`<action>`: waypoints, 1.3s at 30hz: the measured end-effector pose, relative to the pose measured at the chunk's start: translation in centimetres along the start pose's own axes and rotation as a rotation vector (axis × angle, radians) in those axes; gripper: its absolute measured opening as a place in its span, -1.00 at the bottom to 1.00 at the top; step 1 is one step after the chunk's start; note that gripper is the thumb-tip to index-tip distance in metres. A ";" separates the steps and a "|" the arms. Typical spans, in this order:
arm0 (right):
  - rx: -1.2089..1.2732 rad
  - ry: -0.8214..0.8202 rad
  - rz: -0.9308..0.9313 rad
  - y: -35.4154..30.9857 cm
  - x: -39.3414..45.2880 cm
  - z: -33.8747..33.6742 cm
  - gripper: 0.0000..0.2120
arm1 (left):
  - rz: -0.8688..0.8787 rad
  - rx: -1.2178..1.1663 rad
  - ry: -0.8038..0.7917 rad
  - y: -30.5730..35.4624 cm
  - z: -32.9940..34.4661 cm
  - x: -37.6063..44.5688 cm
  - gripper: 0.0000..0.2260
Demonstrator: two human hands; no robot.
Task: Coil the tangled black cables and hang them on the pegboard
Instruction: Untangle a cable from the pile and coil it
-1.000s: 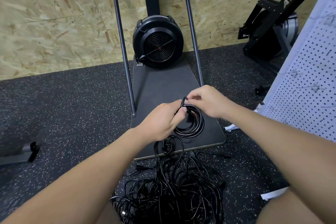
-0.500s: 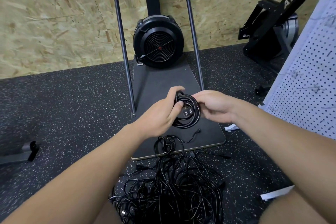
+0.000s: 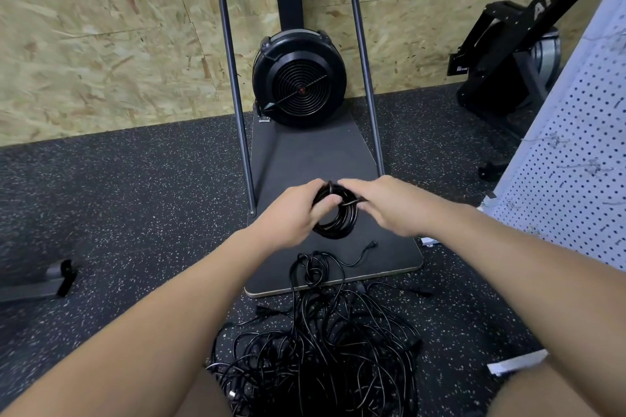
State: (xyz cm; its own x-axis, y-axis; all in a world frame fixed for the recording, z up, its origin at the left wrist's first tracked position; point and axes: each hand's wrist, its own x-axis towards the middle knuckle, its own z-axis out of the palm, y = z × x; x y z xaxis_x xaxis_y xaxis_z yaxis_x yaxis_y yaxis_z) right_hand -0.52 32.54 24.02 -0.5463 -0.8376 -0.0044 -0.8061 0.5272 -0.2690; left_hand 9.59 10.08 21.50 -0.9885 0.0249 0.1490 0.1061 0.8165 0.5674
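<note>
The coiled cable (image 3: 335,213) is held up in front of the person, above the machine's base plate (image 3: 315,159), so its loops stay stacked and clear of the tangled pile (image 3: 315,349) on the floor. The left hand (image 3: 291,213) grips one side of the coil, fingers curled through it. The right hand (image 3: 389,203) pinches the loose end across the top, probably to bind it. The pegboard (image 3: 576,162) stands to the right.

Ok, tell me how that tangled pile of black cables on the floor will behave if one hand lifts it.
The tangled pile would probably sag and trail, since its strands are thin and lie in loose loops. Snarled strands suggest neighbours would drag along, plugs snagging. It likely won't come up as one bundle, unlike the coil that the left hand holds.
</note>
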 end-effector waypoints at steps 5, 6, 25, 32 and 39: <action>0.134 0.229 -0.050 1.8 -0.8 -1.7 -0.73 | 0.014 -0.142 -0.012 0.1 -1.7 0.1 -0.89; 0.225 0.247 -0.030 2.2 -1.0 -1.5 -0.73 | 0.024 -0.158 -0.024 0.3 -1.8 0.1 -0.87; 0.890 0.029 0.169 -0.7 -1.0 -1.0 -0.68 | 0.072 -0.241 0.002 1.3 -1.1 0.1 -0.78; 0.865 -0.147 0.230 0.6 -1.4 0.1 -0.73 | 0.034 0.109 0.021 2.1 1.6 0.1 -0.72; 0.490 0.116 0.238 -1.3 -1.4 1.3 -0.54 | 0.061 0.157 -0.004 3.0 2.3 -0.1 -0.61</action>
State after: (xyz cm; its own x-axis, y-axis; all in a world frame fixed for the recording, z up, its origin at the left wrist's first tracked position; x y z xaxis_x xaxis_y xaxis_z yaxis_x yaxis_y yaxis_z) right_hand 1.56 32.88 23.11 -0.7442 -0.6676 -0.0214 -0.4724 0.5487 -0.6897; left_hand 9.78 13.83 21.29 -0.9812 0.0790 0.1760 0.1480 0.8937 0.4236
